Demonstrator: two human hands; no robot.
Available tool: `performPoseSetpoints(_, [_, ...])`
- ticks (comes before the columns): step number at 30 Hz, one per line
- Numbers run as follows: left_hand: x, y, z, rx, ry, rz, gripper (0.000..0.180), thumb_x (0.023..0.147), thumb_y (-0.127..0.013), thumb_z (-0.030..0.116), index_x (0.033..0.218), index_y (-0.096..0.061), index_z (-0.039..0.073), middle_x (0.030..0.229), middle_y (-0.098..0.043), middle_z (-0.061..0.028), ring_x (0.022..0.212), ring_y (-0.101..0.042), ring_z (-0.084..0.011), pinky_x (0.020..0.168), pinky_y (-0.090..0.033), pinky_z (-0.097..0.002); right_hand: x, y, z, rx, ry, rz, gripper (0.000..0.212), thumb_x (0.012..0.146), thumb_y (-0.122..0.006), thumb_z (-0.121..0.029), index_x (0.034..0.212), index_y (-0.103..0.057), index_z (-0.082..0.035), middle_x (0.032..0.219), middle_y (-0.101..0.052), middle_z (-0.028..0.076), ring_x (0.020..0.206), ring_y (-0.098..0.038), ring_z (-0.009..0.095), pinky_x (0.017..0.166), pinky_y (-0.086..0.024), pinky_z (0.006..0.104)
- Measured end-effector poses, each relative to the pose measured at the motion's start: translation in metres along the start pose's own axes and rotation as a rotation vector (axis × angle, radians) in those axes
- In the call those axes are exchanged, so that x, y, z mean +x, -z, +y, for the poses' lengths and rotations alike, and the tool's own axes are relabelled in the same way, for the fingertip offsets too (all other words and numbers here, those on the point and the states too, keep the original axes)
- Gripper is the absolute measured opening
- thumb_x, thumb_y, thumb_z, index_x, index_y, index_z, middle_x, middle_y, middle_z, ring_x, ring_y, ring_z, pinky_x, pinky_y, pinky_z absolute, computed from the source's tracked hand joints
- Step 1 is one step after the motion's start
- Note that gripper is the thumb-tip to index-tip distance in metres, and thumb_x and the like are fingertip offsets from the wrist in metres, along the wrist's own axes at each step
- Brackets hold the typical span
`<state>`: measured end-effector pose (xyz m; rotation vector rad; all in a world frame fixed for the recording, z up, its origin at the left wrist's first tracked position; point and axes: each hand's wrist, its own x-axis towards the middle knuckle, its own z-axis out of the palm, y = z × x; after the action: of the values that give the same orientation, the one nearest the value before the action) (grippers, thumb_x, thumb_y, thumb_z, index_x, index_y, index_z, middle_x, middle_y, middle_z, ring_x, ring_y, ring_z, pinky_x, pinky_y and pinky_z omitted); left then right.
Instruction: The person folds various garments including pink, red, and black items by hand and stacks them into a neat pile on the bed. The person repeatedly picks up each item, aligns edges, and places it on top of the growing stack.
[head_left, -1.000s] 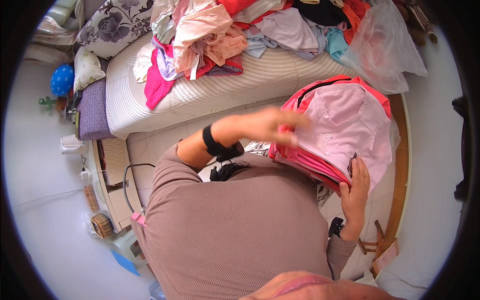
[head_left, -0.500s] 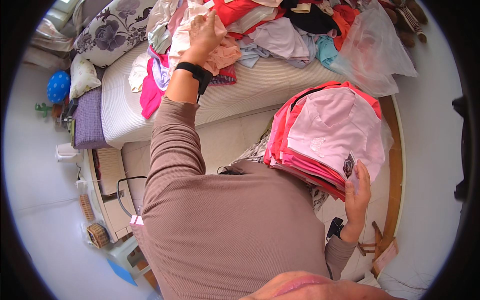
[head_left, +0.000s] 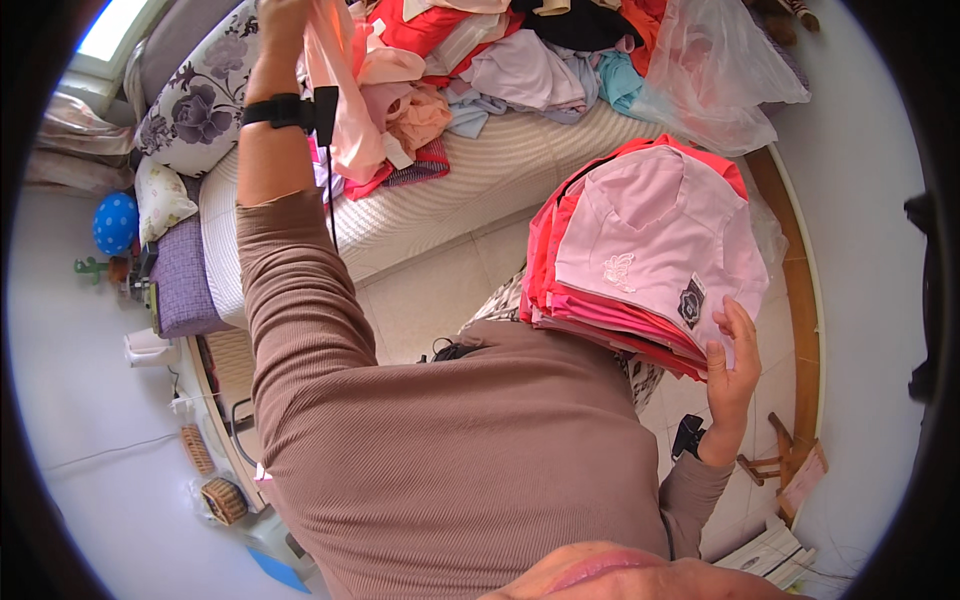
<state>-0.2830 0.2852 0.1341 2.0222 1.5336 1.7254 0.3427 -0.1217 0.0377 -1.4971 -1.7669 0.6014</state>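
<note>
At the top edge, my left hand (head_left: 284, 14) is partly cut off by the frame. Its fingers look closed on a pale peach-pink garment (head_left: 345, 100), which hangs beside the wrist over the heap of clothes (head_left: 520, 68); its kind I cannot make out. On my lap lies a thick stack of folded pink and red shirts (head_left: 600, 318). The top one is a light pink V-neck shirt (head_left: 650, 230) with a white motif and a dark tag. My right hand (head_left: 735, 355) rests against the stack's near right corner, thumb and fingers apart.
A cream ribbed couch cover (head_left: 440, 215) runs beneath the heap. A clear plastic bag (head_left: 710, 75) sits right of it. Cushions, one floral (head_left: 200, 110), and a blue dotted balloon (head_left: 116, 223) are at left. A wooden stool (head_left: 785, 460) stands near the right wall.
My left hand has moved left and up, drawing the peach-pink garment off the heap. My right hand stays at the stack's corner.
</note>
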Motion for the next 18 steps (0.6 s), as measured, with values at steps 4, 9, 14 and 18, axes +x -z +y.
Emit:
performPoseSetpoints(4, [0.025, -0.009, 0.063, -0.156, -0.116, -0.05, 0.017, 0.103, -0.063, 0.02, 0.094, -0.063, 0.006, 0.079, -0.052, 0.0037, 0.075, -0.046, -0.0065, 0.065, -0.042, -0.0251, 0.012, -0.001, -0.006, 0.013, 0.03, 0.025, 0.046, 0.1, -0.066, -0.02, 0.138, -0.056, 0.005, 0.134, -0.061, 0.019, 0.11, -0.065, 0.027, 0.098, -0.051, 0.0397])
performPoseSetpoints(9, [0.031, -0.02, 0.136, 0.061, -0.173, -0.001, 0.012, 0.101, -0.064, 0.015, 0.095, -0.063, 0.005, 0.081, -0.053, 0.0044, 0.075, -0.048, -0.0063, 0.066, -0.043, -0.0236, 0.028, -0.009, -0.021, 0.016, 0.138, -0.019, 0.044, 0.095, -0.068, -0.011, 0.135, -0.058, 0.005, 0.132, -0.062, 0.019, 0.102, -0.067, 0.027, 0.093, -0.052, 0.0374])
performPoseSetpoints(14, [0.0, -0.066, 0.228, -0.458, -0.091, -0.399, 0.011, 0.101, -0.066, 0.014, 0.105, -0.065, 0.003, 0.09, -0.063, 0.0033, 0.082, -0.056, -0.0044, 0.073, -0.047, -0.0213, 0.066, -0.005, -0.053, -0.024, 0.254, 0.033, 0.049, 0.088, -0.07, 0.0, 0.135, -0.058, 0.005, 0.133, -0.062, 0.019, 0.093, -0.069, 0.024, 0.09, -0.054, 0.0361])
performPoseSetpoints(18, [-0.06, -0.105, 0.305, -0.341, -0.336, -0.699, 0.011, 0.101, -0.068, 0.015, 0.104, -0.067, 0.004, 0.086, -0.064, 0.0028, 0.082, -0.058, -0.0045, 0.072, -0.048, -0.0203, 0.111, -0.005, -0.089, 0.311, 0.255, 0.168, 0.056, 0.086, -0.07, 0.005, 0.14, -0.055, 0.003, 0.136, -0.062, 0.017, 0.086, -0.069, 0.017, 0.086, -0.055, 0.033])
